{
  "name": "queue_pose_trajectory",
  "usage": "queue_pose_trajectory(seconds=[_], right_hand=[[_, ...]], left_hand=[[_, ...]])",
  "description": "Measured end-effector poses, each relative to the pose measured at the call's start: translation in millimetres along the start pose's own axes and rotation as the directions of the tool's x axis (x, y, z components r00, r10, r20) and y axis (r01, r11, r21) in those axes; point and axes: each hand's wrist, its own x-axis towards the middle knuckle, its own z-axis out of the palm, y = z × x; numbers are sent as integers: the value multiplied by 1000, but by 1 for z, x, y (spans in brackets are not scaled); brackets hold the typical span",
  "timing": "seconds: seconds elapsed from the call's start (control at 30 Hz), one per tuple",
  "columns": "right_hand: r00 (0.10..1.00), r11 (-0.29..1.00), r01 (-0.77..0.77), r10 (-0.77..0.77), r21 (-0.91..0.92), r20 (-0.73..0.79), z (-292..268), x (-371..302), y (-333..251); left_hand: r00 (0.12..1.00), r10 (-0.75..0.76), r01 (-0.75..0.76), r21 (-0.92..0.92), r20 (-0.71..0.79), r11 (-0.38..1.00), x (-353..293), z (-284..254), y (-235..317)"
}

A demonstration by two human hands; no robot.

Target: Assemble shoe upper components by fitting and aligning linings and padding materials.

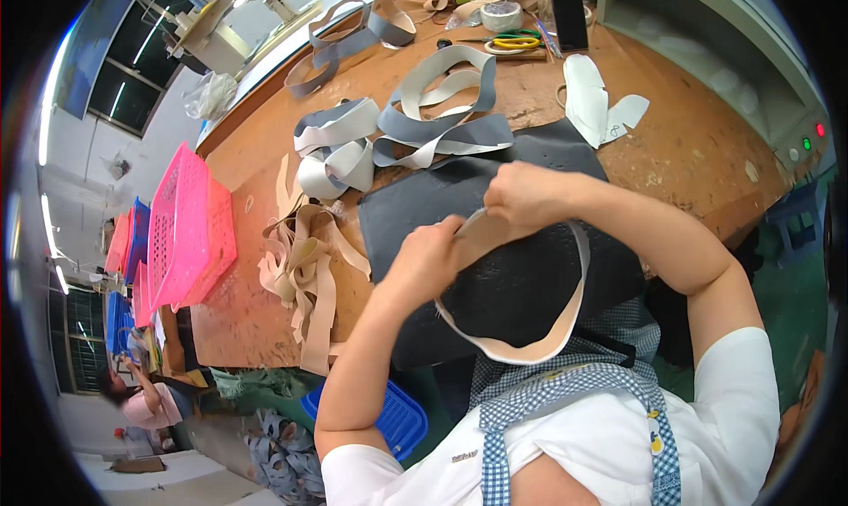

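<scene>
Fingers of my left hand [430, 257] and right hand [521, 195] pinch shut on the top of a beige curved strip [565, 316], a loop hanging over the dark grey mat [415, 210] at the wooden workbench's [698, 144] near edge. Grey-and-white strips [424, 117] and tan strips [309, 276] lie piled beyond, beside a pink basket [185, 232]. The risk, as I judge it: uneven pulling could crease or twist the loop, since both hands grip one short stretch.

Both bare forearms reach forward, bent at the elbows. The left hand [430, 254] and right hand [521, 194] sit close together, fingers curled in a pinching grip, apparently nearly touching.
</scene>
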Motion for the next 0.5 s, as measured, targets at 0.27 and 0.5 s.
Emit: queue_pose_trajectory(seconds=[0.27, 0.5], right_hand=[[994, 999, -18, 15, 27, 106, 4, -27, -38], [987, 986, -72, 93, 153, -134, 23, -58, -56]], left_hand=[[996, 93, -93, 139, 4, 986, -13, 12, 4], [984, 144, -172, 318, 109, 932, -23, 10, 24]])
